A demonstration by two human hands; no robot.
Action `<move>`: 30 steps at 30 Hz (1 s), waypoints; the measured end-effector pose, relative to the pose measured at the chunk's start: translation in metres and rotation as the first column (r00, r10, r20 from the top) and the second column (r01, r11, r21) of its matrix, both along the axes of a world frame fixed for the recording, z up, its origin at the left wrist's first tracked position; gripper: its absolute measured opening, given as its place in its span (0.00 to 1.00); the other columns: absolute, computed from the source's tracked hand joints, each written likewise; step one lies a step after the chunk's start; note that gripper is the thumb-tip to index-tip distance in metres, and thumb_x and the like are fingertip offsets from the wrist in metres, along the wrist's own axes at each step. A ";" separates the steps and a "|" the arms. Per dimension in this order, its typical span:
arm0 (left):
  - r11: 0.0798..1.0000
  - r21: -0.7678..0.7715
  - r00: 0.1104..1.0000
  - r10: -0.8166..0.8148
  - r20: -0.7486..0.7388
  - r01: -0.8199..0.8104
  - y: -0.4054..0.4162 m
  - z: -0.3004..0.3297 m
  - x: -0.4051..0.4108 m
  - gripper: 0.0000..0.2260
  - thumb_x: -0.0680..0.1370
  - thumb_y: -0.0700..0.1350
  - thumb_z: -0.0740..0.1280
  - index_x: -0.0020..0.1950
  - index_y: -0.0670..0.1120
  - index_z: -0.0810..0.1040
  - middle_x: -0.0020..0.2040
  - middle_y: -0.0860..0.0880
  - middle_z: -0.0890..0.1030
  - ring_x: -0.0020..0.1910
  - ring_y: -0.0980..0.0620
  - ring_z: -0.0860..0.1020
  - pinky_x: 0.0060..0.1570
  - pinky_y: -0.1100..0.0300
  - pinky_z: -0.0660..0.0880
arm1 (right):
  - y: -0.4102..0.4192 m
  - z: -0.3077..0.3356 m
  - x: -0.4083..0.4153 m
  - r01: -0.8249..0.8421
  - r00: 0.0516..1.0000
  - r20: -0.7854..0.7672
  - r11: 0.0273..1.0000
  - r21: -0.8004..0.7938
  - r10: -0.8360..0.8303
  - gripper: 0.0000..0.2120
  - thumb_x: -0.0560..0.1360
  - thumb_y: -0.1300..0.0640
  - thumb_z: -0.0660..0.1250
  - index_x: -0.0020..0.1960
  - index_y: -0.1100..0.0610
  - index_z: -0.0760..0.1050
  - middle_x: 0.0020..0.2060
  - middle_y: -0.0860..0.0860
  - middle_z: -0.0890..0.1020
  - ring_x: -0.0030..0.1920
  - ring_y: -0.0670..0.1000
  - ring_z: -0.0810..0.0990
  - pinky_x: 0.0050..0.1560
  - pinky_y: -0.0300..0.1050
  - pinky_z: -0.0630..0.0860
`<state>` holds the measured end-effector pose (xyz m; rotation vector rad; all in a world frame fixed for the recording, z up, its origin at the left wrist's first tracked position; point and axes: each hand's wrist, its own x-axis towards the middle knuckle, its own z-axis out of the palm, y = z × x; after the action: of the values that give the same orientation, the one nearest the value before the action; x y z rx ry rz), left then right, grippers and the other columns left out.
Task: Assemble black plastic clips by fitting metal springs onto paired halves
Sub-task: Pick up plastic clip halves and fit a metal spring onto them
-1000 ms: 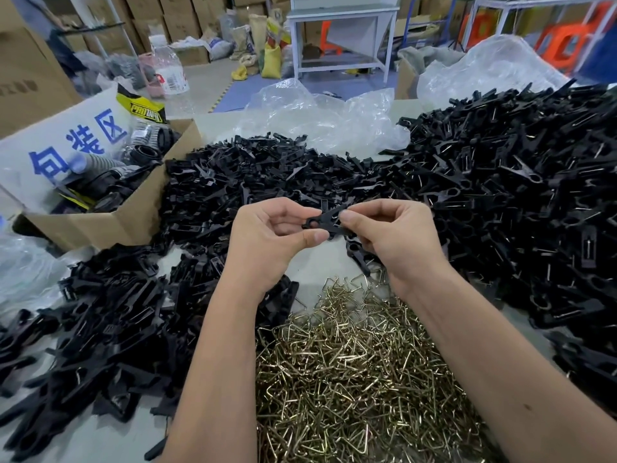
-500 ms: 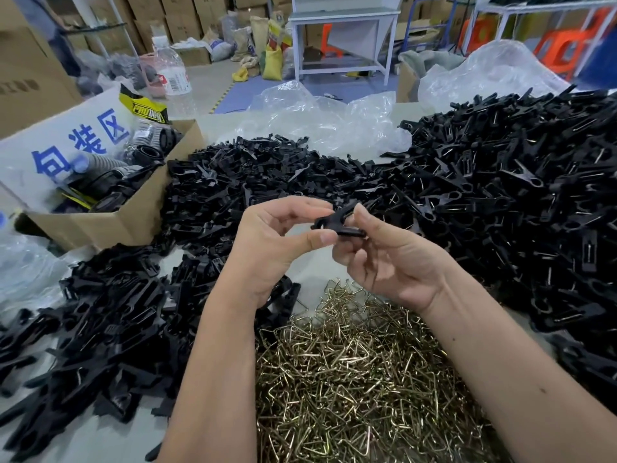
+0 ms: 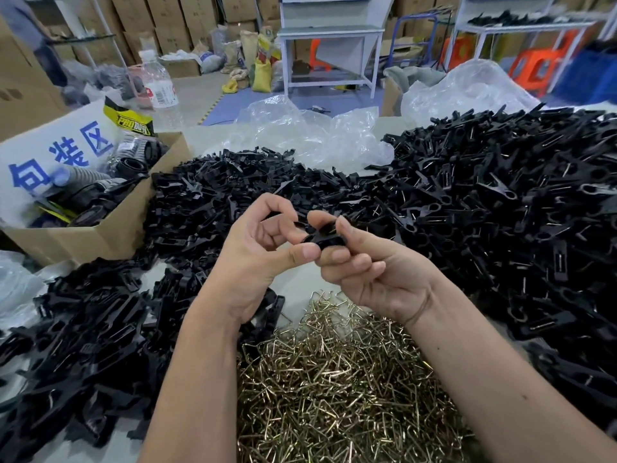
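Observation:
Above the table's middle, both hands hold one black plastic clip piece (image 3: pixel 325 237). My left hand (image 3: pixel 263 255) pinches its left end between thumb and fingers. My right hand (image 3: pixel 370 265), palm turned up, grips its right end with curled fingers. Whether it is one half or a pair I cannot tell. A heap of brass-coloured metal springs (image 3: pixel 334 389) lies just below the hands. Loose black clip halves (image 3: pixel 86 345) are piled at the left and behind the hands. A larger black heap of clips with springs fitted (image 3: pixel 500 212) fills the right side.
An open cardboard box (image 3: pixel 110 235) with black parts and a printed bag stands at the left. Crumpled clear plastic sheeting (image 3: pixel 307 135) lies at the table's far edge. A water bottle (image 3: pixel 157 81) stands behind the box. Bare table (image 3: pixel 300 282) shows under the hands.
My right hand has turned palm up and shifted its grip on the clip piece. Both hands have stayed near the same spot above the springs. The camera tilted up slightly.

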<state>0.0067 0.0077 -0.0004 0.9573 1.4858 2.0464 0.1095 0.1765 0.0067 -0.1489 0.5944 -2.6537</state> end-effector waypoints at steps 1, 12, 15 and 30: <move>1.000 0.002 1.000 0.006 -0.007 -0.006 0.000 0.000 0.000 0.17 0.66 0.39 0.80 0.48 0.48 0.77 0.40 0.44 0.76 0.48 0.44 0.78 0.50 0.57 0.77 | -0.001 0.002 0.000 -0.008 1.000 0.017 0.999 -0.038 0.009 0.16 0.73 0.67 0.76 0.60 0.65 0.81 0.36 0.59 0.76 0.30 0.49 0.79 0.24 0.34 0.77; 0.995 -0.066 0.995 0.076 -0.060 -0.080 0.004 0.001 0.003 0.20 0.60 0.48 0.86 0.46 0.52 0.81 0.35 0.52 0.80 0.51 0.45 0.81 0.53 0.54 0.80 | 0.005 0.001 0.001 0.069 0.997 -0.041 0.993 0.095 -0.066 0.10 0.74 0.65 0.73 0.55 0.66 0.82 0.30 0.55 0.77 0.26 0.44 0.77 0.20 0.31 0.72; 0.966 -0.189 0.979 0.151 -0.133 -0.175 0.007 0.002 0.003 0.18 0.63 0.52 0.84 0.48 0.53 0.82 0.37 0.52 0.82 0.42 0.54 0.80 0.45 0.60 0.77 | 0.022 0.014 0.004 0.289 0.957 -0.159 0.828 0.481 -0.242 0.10 0.75 0.58 0.72 0.54 0.59 0.86 0.30 0.50 0.78 0.25 0.41 0.76 0.21 0.29 0.71; 0.575 -0.696 0.822 -0.068 -0.565 -0.431 0.015 -0.007 0.006 0.17 0.83 0.44 0.67 0.72 0.52 0.76 0.59 0.55 0.80 0.51 0.56 0.80 0.47 0.68 0.78 | 0.011 0.001 -0.012 0.451 0.803 -0.563 -0.818 0.358 0.196 0.20 0.81 0.55 0.68 0.72 0.46 0.76 0.68 0.44 0.79 0.69 0.50 0.68 0.70 0.54 0.68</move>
<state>0.0130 0.0227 -0.0071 1.0040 2.5906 0.9094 0.0972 0.1874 0.0077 0.2318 3.4948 -0.2932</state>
